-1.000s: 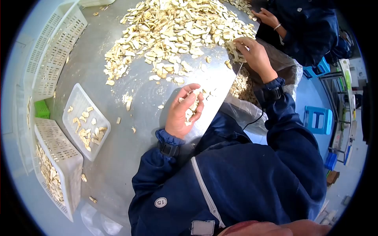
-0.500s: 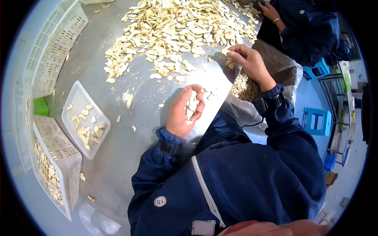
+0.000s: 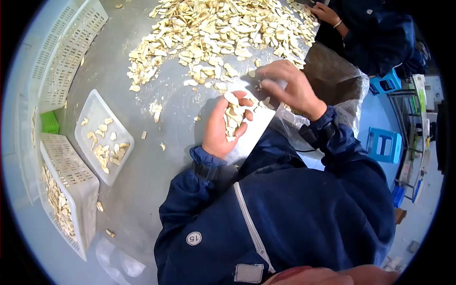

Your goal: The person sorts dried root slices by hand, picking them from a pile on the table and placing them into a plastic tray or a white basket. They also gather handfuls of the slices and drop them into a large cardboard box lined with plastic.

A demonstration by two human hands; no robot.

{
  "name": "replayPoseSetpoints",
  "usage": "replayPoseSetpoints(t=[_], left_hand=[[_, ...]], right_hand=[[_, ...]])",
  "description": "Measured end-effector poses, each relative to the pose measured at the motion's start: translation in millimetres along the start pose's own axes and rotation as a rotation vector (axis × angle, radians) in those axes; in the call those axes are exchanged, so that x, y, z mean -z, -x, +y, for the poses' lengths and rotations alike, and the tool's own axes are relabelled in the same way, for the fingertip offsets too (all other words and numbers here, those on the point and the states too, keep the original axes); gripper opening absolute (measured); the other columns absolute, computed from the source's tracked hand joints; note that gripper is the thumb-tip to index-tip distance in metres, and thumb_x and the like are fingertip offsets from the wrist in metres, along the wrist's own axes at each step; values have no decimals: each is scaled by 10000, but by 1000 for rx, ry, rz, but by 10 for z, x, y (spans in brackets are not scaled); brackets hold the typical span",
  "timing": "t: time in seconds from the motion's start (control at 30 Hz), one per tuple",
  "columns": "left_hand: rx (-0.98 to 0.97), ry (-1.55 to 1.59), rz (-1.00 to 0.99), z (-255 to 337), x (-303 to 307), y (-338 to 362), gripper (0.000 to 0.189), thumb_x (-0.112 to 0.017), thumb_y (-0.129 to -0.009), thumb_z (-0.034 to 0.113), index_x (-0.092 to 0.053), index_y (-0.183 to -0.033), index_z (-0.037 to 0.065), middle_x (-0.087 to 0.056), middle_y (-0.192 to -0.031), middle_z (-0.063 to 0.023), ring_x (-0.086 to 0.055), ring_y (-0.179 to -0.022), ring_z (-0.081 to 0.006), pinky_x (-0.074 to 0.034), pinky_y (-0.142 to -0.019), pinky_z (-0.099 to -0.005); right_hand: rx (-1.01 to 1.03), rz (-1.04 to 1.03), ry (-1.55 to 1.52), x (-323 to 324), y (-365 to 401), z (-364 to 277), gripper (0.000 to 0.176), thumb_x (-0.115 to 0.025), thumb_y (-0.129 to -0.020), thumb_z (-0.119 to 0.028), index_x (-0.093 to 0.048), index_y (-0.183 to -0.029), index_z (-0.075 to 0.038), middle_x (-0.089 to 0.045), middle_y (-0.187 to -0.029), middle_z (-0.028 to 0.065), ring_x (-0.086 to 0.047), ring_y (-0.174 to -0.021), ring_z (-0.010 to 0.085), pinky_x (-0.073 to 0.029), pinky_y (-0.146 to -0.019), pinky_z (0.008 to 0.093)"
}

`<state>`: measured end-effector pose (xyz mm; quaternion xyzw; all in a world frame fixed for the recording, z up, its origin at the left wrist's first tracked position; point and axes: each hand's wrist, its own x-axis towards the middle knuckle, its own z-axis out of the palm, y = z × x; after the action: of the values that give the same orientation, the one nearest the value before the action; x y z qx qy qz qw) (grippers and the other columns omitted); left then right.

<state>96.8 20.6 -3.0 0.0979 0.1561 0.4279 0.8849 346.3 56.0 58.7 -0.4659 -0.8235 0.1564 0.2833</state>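
Pale dried root-like slices fill my left hand, which curls around them palm up, low over the metal table. Thumb and fingers of my right hand are apart and slightly smeared by motion, with nothing visible between them. It hovers at the table edge, right of my left hand, close to a few loose slices. Beyond both hands lies a large pile of the same slices.
At left are a shallow white tray with some slices, white perforated baskets and a green container. A lined bin stands right of the table. Another person's hand is at the far pile edge; blue stools stand right.
My right hand has moved left from over the bin's edge toward my left hand, and its pinch on a slice has opened. The left-hand fingers have loosened, showing more slices.
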Motion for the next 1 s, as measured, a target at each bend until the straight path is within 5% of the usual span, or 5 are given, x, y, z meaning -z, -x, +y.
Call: replayPoseSetpoints(t=[0.03, 0.23, 0.5, 0.73, 1.0], left_hand=[[-7, 0, -15, -9, 53, -19, 428, -411, -1133, 358, -567, -1351, 25, -665, -1173, -147, -663, -882, -219, -459, -459, -226], [-23, -12, -8, 1, -28, 14, 235, -500, -1097, 261, -588, -1163, 52, -605, -992, -90, -605, -787, -168, -424, -448, -208], [-23, -182, -27, 10, -73, 24, 268, -518, -1098, 313, -594, -1150, 61, -634, -1023, -97, -635, -791, -161, -425, -454, -195], [-53, -112, -53, -17, -57, 28, 404, -462, -1123, 459, -619, -1085, 88, -634, -999, -93, -630, -788, -163, -423, -452, -193], [-35, -46, -71, 22, -40, 37, 285, -496, -1103, 364, -563, -1039, 94, -615, -1010, -88, -640, -812, -174, -409, -458, -204]], right_hand=[[48, -36, 4, -46, 35, -48, 343, -770, -910, -266, -738, -1217, -117, -727, -1200, 99, -629, -1204, 349, -489, -1037, 457], [293, -97, 105, -296, 191, -99, 260, -775, -921, -216, -729, -1164, -136, -688, -1280, 73, -638, -1208, 294, -515, -1004, 436], [-272, 288, 136, 273, 361, 726, 231, -677, -947, -9, -734, -1166, -57, -726, -1154, 160, -709, -1049, 361, -567, -928, 392], [-250, 266, 420, 374, 69, 887, 356, -668, -993, -250, -672, -1321, -112, -690, -1282, 156, -618, -1216, 367, -516, -1008, 441], [-332, 182, 425, 351, -30, 1038, 289, -622, -958, -138, -724, -1229, -147, -733, -1161, 138, -660, -1105, 393, -537, -947, 478]])
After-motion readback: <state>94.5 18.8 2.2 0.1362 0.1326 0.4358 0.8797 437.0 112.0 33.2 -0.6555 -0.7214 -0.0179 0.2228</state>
